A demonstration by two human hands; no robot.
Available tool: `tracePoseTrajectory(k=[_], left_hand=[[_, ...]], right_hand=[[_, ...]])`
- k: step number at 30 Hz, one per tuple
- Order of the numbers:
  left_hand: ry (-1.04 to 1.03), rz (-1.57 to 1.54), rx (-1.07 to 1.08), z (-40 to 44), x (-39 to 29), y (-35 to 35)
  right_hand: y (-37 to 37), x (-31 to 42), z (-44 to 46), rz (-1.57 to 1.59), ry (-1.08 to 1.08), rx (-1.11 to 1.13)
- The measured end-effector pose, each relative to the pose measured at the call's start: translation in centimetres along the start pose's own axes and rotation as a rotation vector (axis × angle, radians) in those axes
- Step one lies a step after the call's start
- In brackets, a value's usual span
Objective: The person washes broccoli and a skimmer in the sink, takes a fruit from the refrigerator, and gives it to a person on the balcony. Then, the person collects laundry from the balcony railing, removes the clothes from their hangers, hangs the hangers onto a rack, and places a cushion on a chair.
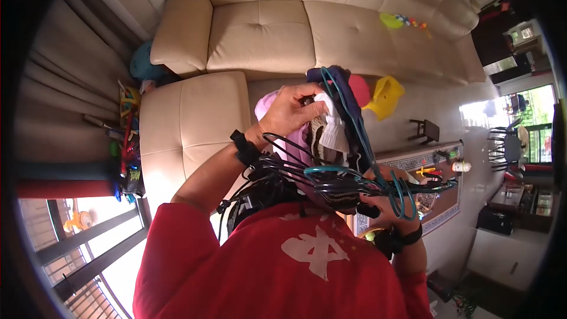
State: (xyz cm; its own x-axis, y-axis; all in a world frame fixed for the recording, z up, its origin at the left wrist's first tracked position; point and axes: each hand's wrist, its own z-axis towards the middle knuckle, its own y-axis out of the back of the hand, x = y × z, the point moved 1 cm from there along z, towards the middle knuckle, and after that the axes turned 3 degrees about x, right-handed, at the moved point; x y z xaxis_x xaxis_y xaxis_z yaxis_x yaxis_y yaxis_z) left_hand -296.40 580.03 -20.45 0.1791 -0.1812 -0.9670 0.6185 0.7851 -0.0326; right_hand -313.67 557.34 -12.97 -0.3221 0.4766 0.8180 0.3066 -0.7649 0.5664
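My left hand (289,112) is closed, thumb and fingers pinching the edge of a white ribbed garment (333,133). Pink cloth (270,103) and dark blue cloth (339,82) hang close around it. To the right, my right hand (390,192) is wrapped round a bundle of black clothes hangers (336,184), partly hiding its own fingers. A teal hanger (359,124) rises from that bundle, its upper end against the dark blue cloth. Where each garment joins its hanger is hard to make out.
A beige sofa (260,35) stands ahead, with its matching footrest section (195,112) at left. A yellow toy-like object (387,97) and a small brown stool (424,131) are on the floor. At right lies a bordered mat (440,215) with toys.
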Motion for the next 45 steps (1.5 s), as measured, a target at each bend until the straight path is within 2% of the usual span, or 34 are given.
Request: tracePoseTrajectory(k=[2, 3, 6, 8, 10, 11, 12, 14, 15, 16, 18, 19, 20, 22, 23, 24, 26, 28, 29, 30, 31, 32, 34, 36, 38, 40, 41, 42, 43, 45], left_hand=[[-0.135, 0.042, -0.112, 1.4, 1.0, 1.5], [-0.137, 0.047, -0.117, 2.6, 1.5, 2.0], [-0.245, 0.133, -0.219, 6.0, 2.9, 3.6], [-0.244, 0.094, -0.236, 7.6, 4.2, 4.5], [0.082, -0.201, -0.212, 8.2, 6.0, 5.4], [-0.020, -0.195, -0.191, 9.6, 6.0, 5.9], [-0.016, -0.181, -0.197, 10.7, 5.9, 6.3], [-0.054, -0.161, -0.292, 13.6, 5.0, 7.3], [-0.071, -0.090, -0.228, 14.9, 5.0, 8.5], [-0.055, -0.082, -0.237, 16.0, 4.9, 9.3], [-0.086, -0.157, -0.143, 19.2, 4.3, 10.9], [-0.072, -0.074, -0.225, 20.6, 4.5, 11.7], [-0.067, -0.062, -0.234, 21.8, 4.7, 12.8], [-0.019, 0.156, -0.347, 23.3, 5.1, 14.8], [0.040, 0.104, -0.396, 24.0, 4.9, 15.1], [0.039, 0.104, -0.401, 24.8, 5.0, 15.7], [0.107, 0.445, -0.452, 26.2, 5.3, 17.1], [0.108, 0.439, -0.477, 27.9, 6.1, 18.6], [0.108, 0.433, -0.501, 28.8, 6.8, 19.8], [0.080, 0.633, -0.552, 29.4, 8.3, 21.6], [0.150, 0.518, -0.589, 29.8, 9.9, 23.5], [0.218, 0.400, -0.624, 30.7, 10.1, 24.8], [0.265, 0.399, -0.613, 32.7, 12.3, 27.3], [0.262, 0.568, -0.592, 35.2, 13.6, 29.6], [0.207, 0.433, -0.619, 36.8, 17.5, 32.5], [0.367, 0.456, -0.727, 38.4, 20.4, 35.9], [0.391, 0.318, -0.790, 39.2, 21.1, 37.2], [0.393, 0.316, -0.789, 40.1, 21.8, 38.6], [0.425, 0.434, -0.734, 40.8, 22.5, 39.6], [0.422, 0.556, -0.639, 41.5, 22.3, 40.1]], right_hand=[[0.2, -0.7, 1.4, 0.483, -0.314, -0.118], [2.0, -0.1, 4.0, 0.275, -0.218, 0.044], [3.6, -2.4, 7.6, 0.339, -0.251, 0.113], [4.7, -4.4, 9.8, 0.294, -0.267, 0.178], [4.8, -6.5, 10.9, 0.294, -0.206, 0.111], [5.4, -7.2, 12.1, 0.439, -0.140, 0.020], [6.2, -8.4, 13.3, 0.450, -0.129, 0.026], [8.2, -11.2, 17.0, 0.264, -0.015, 0.222], [9.3, -10.8, 19.3, 0.520, -0.179, 0.226], [10.6, -11.2, 21.1, 0.537, -0.178, 0.236], [13.1, -12.5, 24.9, 0.593, -0.094, 0.412], [13.7, -13.7, 26.3, 0.616, 0.021, 0.371], [14.6, -14.6, 27.3, 0.625, 0.030, 0.380], [16.3, -16.1, 28.5, 0.417, -0.016, 0.263], [16.7, -16.4, 30.0, 0.471, -0.095, 0.128], [17.5, -16.2, 31.5, 0.470, -0.093, 0.133], [19.4, -15.8, 34.3, 0.397, -0.086, 0.046], [19.6, -17.8, 36.2, 0.329, -0.083, 0.039], [19.6, -19.0, 37.6, 0.224, 0.043, -0.014], [19.4, -19.9, 38.5, 0.116, 0.167, -0.069], [19.4, -21.1, 38.6, 0.212, 0.000, -0.142], [19.5, -21.8, 39.3, 0.206, -0.009, -0.141], [19.8, -22.8, 41.0, 0.764, -0.216, -0.307], [19.7, -22.4, 42.9, 0.749, -0.171, -0.316], [18.4, -22.0, 43.8, 0.689, -0.166, -0.396], [17.3, -23.0, 45.9, 0.673, -0.219, -0.435], [16.8, -22.9, 47.3, 0.677, -0.227, -0.482], [16.3, -23.1, 48.7, 0.686, -0.232, -0.538], [16.3, -24.1, 50.1, 0.448, -0.203, -0.526], [17.3, -24.9, 53.4, 0.323, -0.145, -0.654]])
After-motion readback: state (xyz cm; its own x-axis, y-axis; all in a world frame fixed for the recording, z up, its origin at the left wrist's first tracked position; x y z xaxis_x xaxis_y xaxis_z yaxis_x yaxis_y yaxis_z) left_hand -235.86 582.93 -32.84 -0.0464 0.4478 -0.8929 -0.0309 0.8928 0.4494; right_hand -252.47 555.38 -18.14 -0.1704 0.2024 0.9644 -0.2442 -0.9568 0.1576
